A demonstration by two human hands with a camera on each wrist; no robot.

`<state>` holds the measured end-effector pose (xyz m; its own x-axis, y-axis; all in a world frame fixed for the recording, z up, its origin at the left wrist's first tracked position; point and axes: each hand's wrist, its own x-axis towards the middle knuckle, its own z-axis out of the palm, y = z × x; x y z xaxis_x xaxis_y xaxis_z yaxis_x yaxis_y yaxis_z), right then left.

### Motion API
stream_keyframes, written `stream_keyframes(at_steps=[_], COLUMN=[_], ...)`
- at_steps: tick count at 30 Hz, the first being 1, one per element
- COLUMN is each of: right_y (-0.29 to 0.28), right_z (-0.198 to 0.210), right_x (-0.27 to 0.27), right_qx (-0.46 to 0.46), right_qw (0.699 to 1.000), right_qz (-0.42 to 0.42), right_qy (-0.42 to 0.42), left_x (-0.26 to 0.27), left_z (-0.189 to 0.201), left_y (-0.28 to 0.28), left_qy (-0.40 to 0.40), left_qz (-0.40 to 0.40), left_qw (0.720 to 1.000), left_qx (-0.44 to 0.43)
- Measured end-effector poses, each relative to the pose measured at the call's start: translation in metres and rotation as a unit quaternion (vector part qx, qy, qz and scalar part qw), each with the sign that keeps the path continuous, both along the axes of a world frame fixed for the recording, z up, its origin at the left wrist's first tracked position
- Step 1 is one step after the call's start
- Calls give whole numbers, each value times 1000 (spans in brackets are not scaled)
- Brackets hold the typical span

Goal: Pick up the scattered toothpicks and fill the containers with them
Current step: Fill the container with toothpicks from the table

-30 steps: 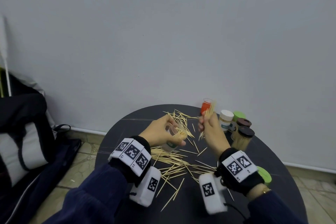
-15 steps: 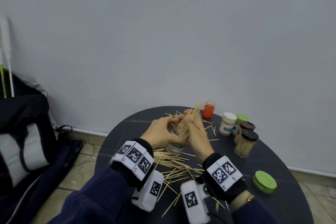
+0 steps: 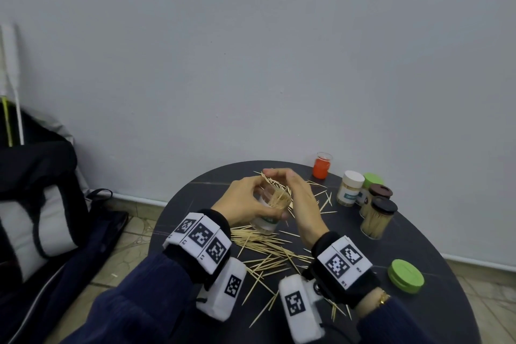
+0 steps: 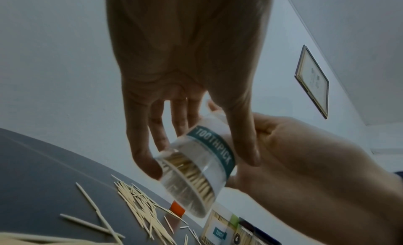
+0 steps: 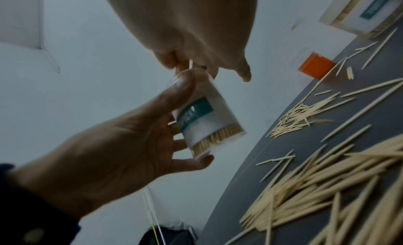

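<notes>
A: Where's the clear plastic toothpick jar with the teal label (image 3: 268,208)?

B: Lifted above the round dark table (image 3: 418,254), tilted, left hand (image 3: 242,205) wrapped around it.

A: Right hand (image 3: 303,204)?

B: Fingers pinch thin wooden toothpicks (image 5: 184,67) at the jar's mouth (more lie scattered nearer).

The left hand (image 3: 242,205) is raised above the table, its fingers and thumb curled round a clear container (image 3: 270,209). The right hand (image 3: 300,204) is arched over the container's mouth, fingers bent downward.

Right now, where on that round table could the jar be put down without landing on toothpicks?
Bare table lies between the dark-lidded jars and the green lid. Scattered toothpicks crowd the middle.
</notes>
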<state>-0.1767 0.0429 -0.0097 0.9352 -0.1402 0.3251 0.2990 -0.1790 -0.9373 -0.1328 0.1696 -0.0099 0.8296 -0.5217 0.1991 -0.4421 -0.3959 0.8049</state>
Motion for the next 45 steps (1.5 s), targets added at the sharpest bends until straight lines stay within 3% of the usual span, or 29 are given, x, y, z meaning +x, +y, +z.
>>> stream_keyframes(at_steps=[9, 13, 16, 19, 21, 23, 25, 30, 32, 35, 40, 45], right_y=[6, 5, -3, -11, -7, 4, 14, 19, 17, 18, 24, 22], right_z=[2, 5, -4, -13, -18, -26, -35, -47, -46, -42, -38, -35], right_x=[1, 4, 22, 40, 45, 46, 48, 59, 64, 67, 57, 38], right_qx=[-65, -63, -155, -302, -446, -559, -602, -601, -615, -632, -612, -612], right_qw=[993, 994, 983, 932, 853, 773, 740, 758, 734, 716, 754, 764], right_qz=[66, 40, 7, 64, 137, 158, 139, 28, 17, 47, 124, 151], right_qy=[67, 78, 101, 188, 234, 254, 265, 252, 288, 292, 204, 137], left_x=[5, 8, 12, 16, 18, 18, 18, 21, 21, 21, 21, 18], left_z=[0, 1, -1, -2, -2, -2, -2, -2, -1, 0, 2, 4], left_y=[12, 24, 36, 47, 54, 59, 63, 68, 69, 70, 69, 64], left_qy=[-4, 2, 10, 15, 17, 17, 16, 19, 17, 15, 15, 27], left_qz=[27, 46, 73, 100, 111, 117, 121, 126, 127, 127, 124, 122], left_qw=[1000, 999, 997, 994, 993, 992, 992, 991, 992, 991, 992, 992], left_qx=[12, 20, 25, 29, 28, 30, 36, 26, 23, 25, 22, 21])
